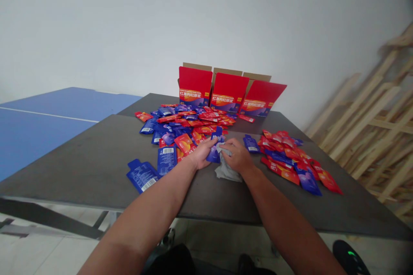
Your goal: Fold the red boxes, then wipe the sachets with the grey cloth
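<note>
- Across the dark grey table [97, 172], three open red cartons [232, 92] stand at the far end, behind a heap of red and blue sachets [183, 126].
- Right of the hands lies a second sachet pile [287, 159].
- Right hand [237, 157]: fingers curled closed on a crumpled grey cloth [228, 169].
- Left hand [201, 153]: fingers extended, touching a blue sachet [213, 153]; whether they grip it, I cannot tell.
</note>
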Demonstrator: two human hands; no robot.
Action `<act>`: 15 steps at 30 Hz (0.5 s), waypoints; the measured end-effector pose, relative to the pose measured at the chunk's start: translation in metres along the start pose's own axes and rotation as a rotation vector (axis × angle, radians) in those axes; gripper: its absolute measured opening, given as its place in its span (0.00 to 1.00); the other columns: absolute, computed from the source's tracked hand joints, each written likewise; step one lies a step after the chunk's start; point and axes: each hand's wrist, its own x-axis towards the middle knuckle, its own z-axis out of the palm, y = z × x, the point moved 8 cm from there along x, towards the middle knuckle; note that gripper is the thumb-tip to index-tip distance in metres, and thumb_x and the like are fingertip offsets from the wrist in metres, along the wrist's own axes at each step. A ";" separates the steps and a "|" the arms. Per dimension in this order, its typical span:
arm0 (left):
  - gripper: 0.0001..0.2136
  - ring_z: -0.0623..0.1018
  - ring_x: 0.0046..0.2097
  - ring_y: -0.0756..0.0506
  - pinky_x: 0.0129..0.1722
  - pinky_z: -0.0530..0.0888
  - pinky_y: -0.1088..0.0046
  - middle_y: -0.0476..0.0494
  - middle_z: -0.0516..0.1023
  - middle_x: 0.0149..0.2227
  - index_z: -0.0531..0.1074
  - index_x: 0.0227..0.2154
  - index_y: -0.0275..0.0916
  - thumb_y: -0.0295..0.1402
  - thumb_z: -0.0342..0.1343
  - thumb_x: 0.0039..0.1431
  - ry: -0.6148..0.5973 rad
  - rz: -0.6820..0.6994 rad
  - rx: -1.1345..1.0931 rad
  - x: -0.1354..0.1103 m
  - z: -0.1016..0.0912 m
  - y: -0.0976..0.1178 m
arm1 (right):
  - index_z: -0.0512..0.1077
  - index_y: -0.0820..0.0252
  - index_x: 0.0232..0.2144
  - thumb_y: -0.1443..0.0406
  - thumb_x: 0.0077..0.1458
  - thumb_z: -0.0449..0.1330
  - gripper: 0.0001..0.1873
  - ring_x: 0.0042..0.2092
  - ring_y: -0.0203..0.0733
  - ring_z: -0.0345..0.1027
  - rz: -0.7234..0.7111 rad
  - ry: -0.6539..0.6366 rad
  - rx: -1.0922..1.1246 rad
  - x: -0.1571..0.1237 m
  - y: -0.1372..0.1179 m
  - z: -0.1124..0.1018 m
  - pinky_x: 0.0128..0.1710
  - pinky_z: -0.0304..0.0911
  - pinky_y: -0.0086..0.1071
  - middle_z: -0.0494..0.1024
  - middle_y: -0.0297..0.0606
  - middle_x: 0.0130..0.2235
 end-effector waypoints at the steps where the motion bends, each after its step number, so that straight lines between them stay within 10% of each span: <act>1: 0.09 0.80 0.31 0.48 0.34 0.76 0.73 0.41 0.79 0.33 0.74 0.41 0.35 0.33 0.56 0.61 -0.010 -0.004 0.021 -0.001 0.001 -0.001 | 0.77 0.56 0.41 0.67 0.55 0.58 0.12 0.40 0.41 0.71 0.024 0.019 -0.006 0.000 0.002 -0.002 0.41 0.70 0.35 0.73 0.41 0.40; 15: 0.12 0.78 0.30 0.47 0.30 0.76 0.72 0.44 0.77 0.33 0.72 0.45 0.38 0.32 0.59 0.58 -0.044 -0.177 0.217 -0.011 0.005 -0.017 | 0.78 0.60 0.41 0.63 0.57 0.55 0.14 0.41 0.45 0.68 0.334 0.217 -0.113 0.000 0.041 -0.024 0.45 0.68 0.39 0.72 0.43 0.38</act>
